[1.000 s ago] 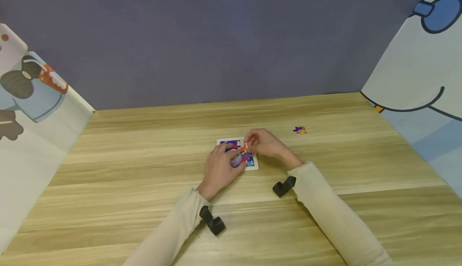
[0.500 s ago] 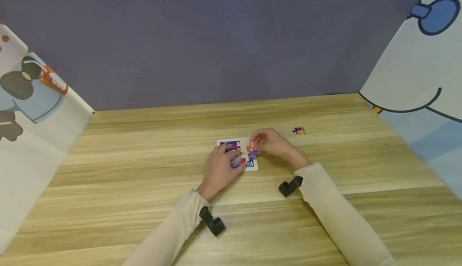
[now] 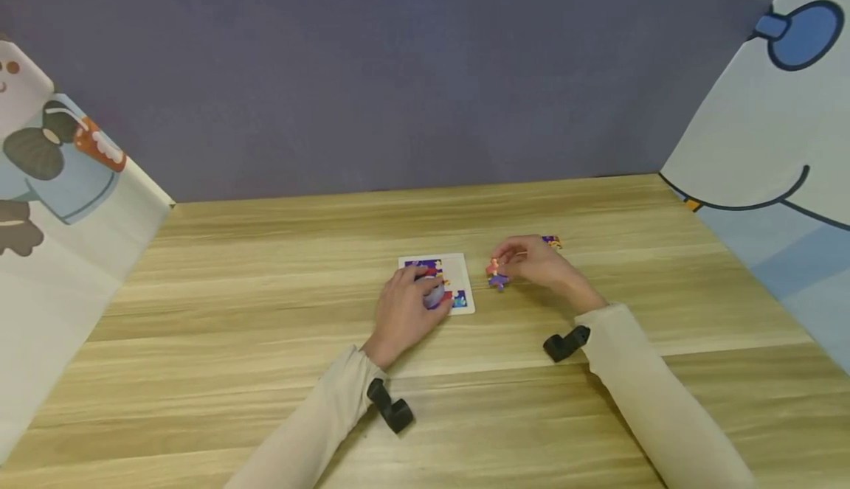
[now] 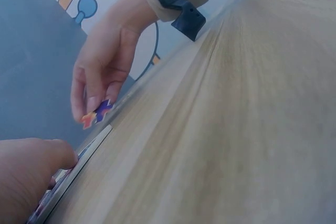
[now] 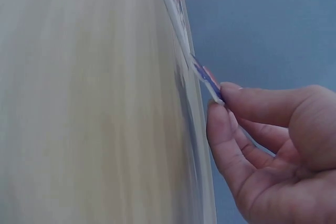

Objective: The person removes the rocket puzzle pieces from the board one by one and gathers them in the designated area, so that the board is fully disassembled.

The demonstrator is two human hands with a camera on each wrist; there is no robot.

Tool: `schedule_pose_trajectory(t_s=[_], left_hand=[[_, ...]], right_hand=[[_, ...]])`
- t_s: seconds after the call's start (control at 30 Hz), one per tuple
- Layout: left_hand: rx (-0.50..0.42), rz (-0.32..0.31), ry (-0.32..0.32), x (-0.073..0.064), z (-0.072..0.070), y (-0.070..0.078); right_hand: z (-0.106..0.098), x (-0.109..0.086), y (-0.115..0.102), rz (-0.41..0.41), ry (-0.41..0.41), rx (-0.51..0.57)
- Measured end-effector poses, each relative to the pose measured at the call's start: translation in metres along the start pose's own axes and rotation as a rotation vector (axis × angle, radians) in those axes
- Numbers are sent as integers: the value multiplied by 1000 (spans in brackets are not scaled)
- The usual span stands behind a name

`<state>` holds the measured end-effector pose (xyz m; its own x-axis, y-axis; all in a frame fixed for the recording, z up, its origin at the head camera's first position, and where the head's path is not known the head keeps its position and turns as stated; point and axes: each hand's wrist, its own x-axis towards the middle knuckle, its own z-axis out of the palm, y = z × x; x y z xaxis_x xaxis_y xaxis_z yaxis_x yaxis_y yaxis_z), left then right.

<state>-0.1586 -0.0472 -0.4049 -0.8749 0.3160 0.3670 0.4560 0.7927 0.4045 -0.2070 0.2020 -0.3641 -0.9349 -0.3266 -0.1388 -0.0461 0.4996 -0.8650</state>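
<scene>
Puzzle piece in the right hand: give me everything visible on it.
The puzzle piece is small, thin and flat, with an irregular, knobbed jigsaw outline. Its printed face shows orange-red on one part and purple on another; the right wrist view catches a pale edge, so it looks like card. The right hand pinches it at one side. It sits to the right of the white-bordered puzzle board, apart from it in the head view, and appears raised off the table.
</scene>
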Motion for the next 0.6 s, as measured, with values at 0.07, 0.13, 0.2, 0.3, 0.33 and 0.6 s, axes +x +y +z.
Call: schedule_pose_trajectory(t_s=[0.07, 0.13, 0.2, 0.3, 0.33, 0.6], left_hand=[[-4, 2, -2, 0, 0, 0], [-5, 3, -1, 1, 0, 1], [-6, 4, -1, 1, 0, 1], [-9, 3, -1, 1, -1, 1], [-13, 1, -3, 1, -1, 1], [-13, 5, 1, 0, 1, -1]], right_hand=[[-6, -3, 3, -8, 8, -11], [-11, -6, 6, -17, 16, -28], [-17, -9, 9, -17, 25, -35], [-25, -13, 14, -7, 42, -37], [-28, -14, 15, -1, 48, -41], [-47, -26, 28, 36, 88, -112]])
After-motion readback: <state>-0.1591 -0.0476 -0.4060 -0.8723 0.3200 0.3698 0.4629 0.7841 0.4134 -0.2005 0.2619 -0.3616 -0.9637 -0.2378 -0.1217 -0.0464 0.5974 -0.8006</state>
